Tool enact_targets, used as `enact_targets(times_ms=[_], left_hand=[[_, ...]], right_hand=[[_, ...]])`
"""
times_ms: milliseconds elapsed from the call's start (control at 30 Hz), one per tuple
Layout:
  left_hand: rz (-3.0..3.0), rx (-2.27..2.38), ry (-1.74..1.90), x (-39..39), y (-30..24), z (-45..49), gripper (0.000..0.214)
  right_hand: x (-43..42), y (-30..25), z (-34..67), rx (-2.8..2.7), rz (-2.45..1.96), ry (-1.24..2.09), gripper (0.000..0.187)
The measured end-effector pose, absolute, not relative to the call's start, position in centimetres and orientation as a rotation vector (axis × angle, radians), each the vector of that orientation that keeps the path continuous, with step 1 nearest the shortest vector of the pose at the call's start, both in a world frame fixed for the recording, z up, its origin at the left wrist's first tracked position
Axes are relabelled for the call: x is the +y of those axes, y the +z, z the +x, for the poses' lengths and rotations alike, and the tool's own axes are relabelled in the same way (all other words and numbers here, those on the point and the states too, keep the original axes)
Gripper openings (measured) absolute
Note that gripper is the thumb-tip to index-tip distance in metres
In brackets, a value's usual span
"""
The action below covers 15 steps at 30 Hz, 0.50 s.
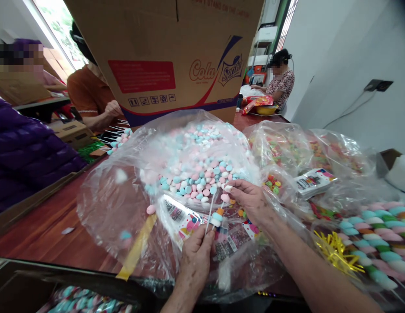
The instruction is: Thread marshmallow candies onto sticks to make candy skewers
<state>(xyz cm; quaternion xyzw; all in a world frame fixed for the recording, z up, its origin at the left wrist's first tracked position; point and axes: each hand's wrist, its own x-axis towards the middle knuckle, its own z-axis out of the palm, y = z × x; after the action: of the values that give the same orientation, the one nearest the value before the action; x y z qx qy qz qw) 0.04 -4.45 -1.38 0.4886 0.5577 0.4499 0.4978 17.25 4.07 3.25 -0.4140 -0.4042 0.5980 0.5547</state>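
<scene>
My left hand (196,256) is closed around thin white sticks in front of the open candy bag. Blue, white and orange candies are threaded on one candy skewer (217,216); a paler stick (209,214) rises beside it. Just above, my right hand (249,198) pinches a white candy (228,188) between thumb and fingertips. A pink candy (225,198) sits right below those fingertips, near the top of the skewer. Behind both hands, a clear plastic bag (104,208) lies spread with many pink, blue and white candies (199,182). Printed cards (182,216) show under the plastic.
A large cardboard carton (176,39) stands behind the bag. To the right are bags of gummy candies (283,143), a card stack (316,181), gold ties (336,254) and finished skewers (378,239). A box of packed candies (85,302) sits below the table edge. Several people work beyond.
</scene>
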Motion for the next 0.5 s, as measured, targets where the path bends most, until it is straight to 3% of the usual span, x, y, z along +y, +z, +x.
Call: enact_targets(times_ms=[500], left_hand=[[1.133,1.353,1.108,-4.5,-2.0,0.2,0.038]], right_hand=[[3.6,1.0,17.0,-1.379,-1.076,1.007,0.027]])
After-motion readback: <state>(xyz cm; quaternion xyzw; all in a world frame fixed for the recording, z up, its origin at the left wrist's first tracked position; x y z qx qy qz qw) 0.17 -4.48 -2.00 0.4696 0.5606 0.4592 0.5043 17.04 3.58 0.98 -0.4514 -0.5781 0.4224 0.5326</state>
